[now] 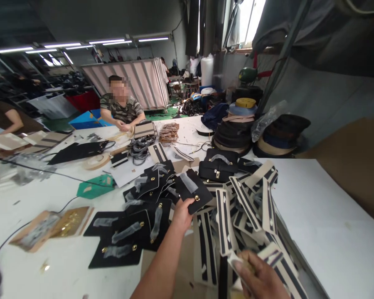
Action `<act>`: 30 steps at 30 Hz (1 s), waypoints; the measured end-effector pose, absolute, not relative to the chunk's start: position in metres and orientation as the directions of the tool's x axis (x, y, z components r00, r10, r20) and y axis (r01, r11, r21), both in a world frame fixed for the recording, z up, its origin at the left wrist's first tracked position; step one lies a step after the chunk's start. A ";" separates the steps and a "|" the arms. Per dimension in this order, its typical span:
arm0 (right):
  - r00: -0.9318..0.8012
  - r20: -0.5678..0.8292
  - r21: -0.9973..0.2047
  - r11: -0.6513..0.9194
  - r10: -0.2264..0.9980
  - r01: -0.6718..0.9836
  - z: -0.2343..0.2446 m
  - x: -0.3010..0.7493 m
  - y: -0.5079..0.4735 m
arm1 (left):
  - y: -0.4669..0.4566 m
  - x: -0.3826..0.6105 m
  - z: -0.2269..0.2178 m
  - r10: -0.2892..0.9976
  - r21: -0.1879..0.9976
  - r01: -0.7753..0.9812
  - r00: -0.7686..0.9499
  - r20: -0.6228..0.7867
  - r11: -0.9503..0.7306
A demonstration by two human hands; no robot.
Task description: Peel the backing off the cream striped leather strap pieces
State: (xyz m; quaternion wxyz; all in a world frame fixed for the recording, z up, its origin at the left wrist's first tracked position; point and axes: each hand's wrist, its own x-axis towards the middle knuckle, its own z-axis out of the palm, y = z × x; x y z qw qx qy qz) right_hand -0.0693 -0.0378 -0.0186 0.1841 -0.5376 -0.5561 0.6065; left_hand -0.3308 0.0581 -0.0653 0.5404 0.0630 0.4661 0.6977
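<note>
My left hand (181, 216) reaches forward and pinches a black flap piece (193, 190) with a gold stud, thumb on top, at the edge of a heap of similar black flaps (134, 232). My right hand (259, 279), low at the bottom right, is closed on a cream piece with black stripes (269, 254). A fanned pile of these cream-and-black striped pieces (246, 203) lies between and beyond my hands. A finished black bag (217, 165) sits just behind the pile.
The white table (324, 216) runs right to an edge by brown cardboard. Stacked webbing rolls (237, 124) stand at the back. A green piece (95, 187), cables and gold hardware packets (50, 228) lie left. A seated person (121, 108) works across the table.
</note>
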 end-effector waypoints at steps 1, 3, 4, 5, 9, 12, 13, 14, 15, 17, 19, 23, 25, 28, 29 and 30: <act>-0.360 -0.431 -0.881 -0.299 0.827 0.367 -0.012 -0.071 -0.039 | 0.041 -0.320 -0.062 0.836 0.765 -0.643 -0.404 -0.371 0.029; -0.380 -0.401 -0.888 -0.251 0.833 0.385 -0.001 -0.073 -0.038 | 0.010 -0.300 -0.053 0.859 0.835 -0.547 -0.392 -0.328 0.069; -0.394 -0.391 -0.888 -0.229 0.832 0.398 0.004 -0.074 -0.037 | -0.003 -0.293 -0.049 0.869 0.860 -0.501 -0.378 -0.319 0.098; -0.402 -0.384 -0.887 -0.210 0.831 0.413 0.008 -0.075 -0.036 | -0.016 -0.286 -0.044 0.878 0.879 -0.460 -0.360 -0.316 0.128; -0.403 -0.352 -0.882 -0.155 0.845 0.446 0.016 -0.080 -0.038 | -0.052 -0.268 -0.026 0.920 0.927 -0.324 -0.273 -0.281 0.187; -0.395 -0.337 -0.885 -0.144 0.855 0.443 0.019 -0.079 -0.044 | -0.065 -0.261 -0.019 0.947 0.961 -0.222 -0.236 -0.216 0.164; -0.392 -0.336 -0.887 -0.148 0.856 0.437 0.020 -0.077 -0.046 | -0.068 -0.260 -0.019 0.953 0.969 -0.195 -0.227 -0.198 0.155; -0.389 -0.337 -0.891 -0.156 0.857 0.426 0.022 -0.075 -0.048 | -0.069 -0.260 -0.019 0.957 0.974 -0.167 -0.222 -0.186 0.151; -0.388 -0.334 -0.898 -0.164 0.859 0.409 0.023 -0.073 -0.051 | -0.071 -0.261 -0.020 0.957 0.979 -0.134 -0.226 -0.180 0.153; -0.392 -0.316 -0.917 -0.172 0.864 0.360 0.027 -0.066 -0.056 | -0.075 -0.265 -0.025 0.955 0.985 -0.016 -0.244 -0.168 0.169; -0.397 -0.307 -0.931 -0.187 0.865 0.313 0.029 -0.058 -0.062 | -0.082 -0.271 -0.033 0.958 0.974 0.158 -0.261 -0.117 0.162; -0.375 -0.354 -0.919 -0.243 0.857 0.310 0.024 -0.043 -0.075 | -0.103 -0.283 -0.062 0.974 0.881 0.454 -0.226 -0.032 0.134; -0.358 -0.379 -0.910 -0.272 0.853 0.313 0.016 -0.037 -0.081 | -0.113 -0.284 -0.077 0.984 0.827 0.535 -0.138 -0.117 0.173; -0.369 -0.419 -0.898 -0.320 0.830 0.301 0.005 -0.030 -0.088 | -0.116 -0.277 -0.094 0.980 0.805 0.567 -0.031 -0.194 0.177; -0.370 -0.428 -0.895 -0.329 0.824 0.301 0.002 -0.028 -0.090 | -0.113 -0.274 -0.098 0.985 0.811 0.562 -0.039 -0.168 0.160; -0.365 -0.432 -0.893 -0.334 0.824 0.302 0.000 -0.026 -0.092 | -0.108 -0.271 -0.100 0.990 0.819 0.557 -0.062 -0.123 0.137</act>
